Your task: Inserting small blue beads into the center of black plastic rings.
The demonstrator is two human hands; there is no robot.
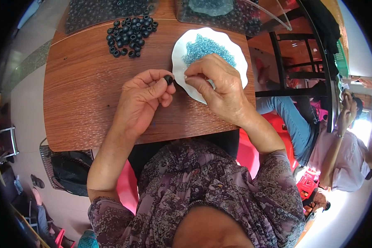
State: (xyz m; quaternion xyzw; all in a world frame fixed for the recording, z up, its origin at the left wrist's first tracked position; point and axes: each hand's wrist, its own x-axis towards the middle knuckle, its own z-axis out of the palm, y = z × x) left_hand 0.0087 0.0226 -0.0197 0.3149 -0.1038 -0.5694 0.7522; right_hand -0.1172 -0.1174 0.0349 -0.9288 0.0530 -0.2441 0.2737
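Observation:
My left hand point(146, 97) holds a small round black piece with a hollow opening point(168, 79) between thumb and fingertips, above the wooden table. Close by on the right, my right hand point(219, 84) is closed in a pinch over the near left part of a white scalloped plate point(240, 68). What sits between its fingertips, if anything, is too small to make out. Many tiny clear bluish pieces point(206, 47) lie heaped on the plate, partly hidden by my right hand. A loose pile of the same black hollow pieces point(130, 35) lies farther back on the left.
Two clear bags of black pieces point(107, 14) point(248, 18) lie along the table's far edge. A black bag point(72, 169) stands beside the table at left. Dark metal frames point(293, 53) are beyond the right edge. Another person in jeans point(285, 120) sits at right.

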